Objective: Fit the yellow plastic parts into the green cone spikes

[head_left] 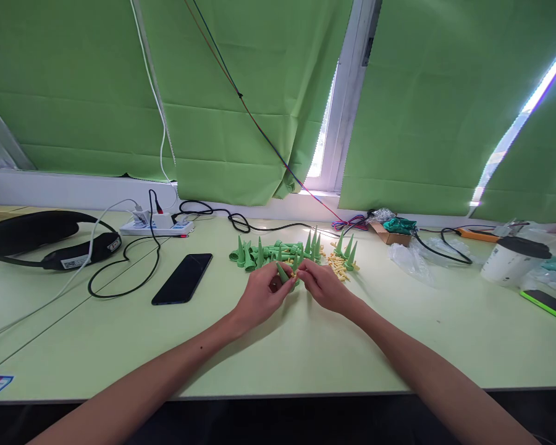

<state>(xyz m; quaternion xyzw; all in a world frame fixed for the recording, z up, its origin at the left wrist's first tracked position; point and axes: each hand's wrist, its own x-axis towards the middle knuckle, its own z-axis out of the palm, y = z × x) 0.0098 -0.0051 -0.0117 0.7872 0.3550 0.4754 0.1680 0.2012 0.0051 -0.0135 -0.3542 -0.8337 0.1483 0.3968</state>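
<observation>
My left hand [265, 293] is closed on a green cone [282, 272], which tilts up between its fingers. Close beside it, my right hand [323, 285] pinches at a small yellow piece [294, 277] at the cone's side; the fingertips of both hands nearly meet. Behind the hands lies a pile of green parts [278, 250], with several cones standing upright among them. Small yellow pieces [338, 266] are heaped to the right of the pile, beside more green cones [351, 254].
A black phone [182, 279] and a power strip [157, 227] with cables are on the left, with a black headset-like band [81, 252] farther out. On the right are a small cardboard box [390, 235], plastic bags [412, 262], a lidded cup [514, 262] and a green-edged phone [551, 306].
</observation>
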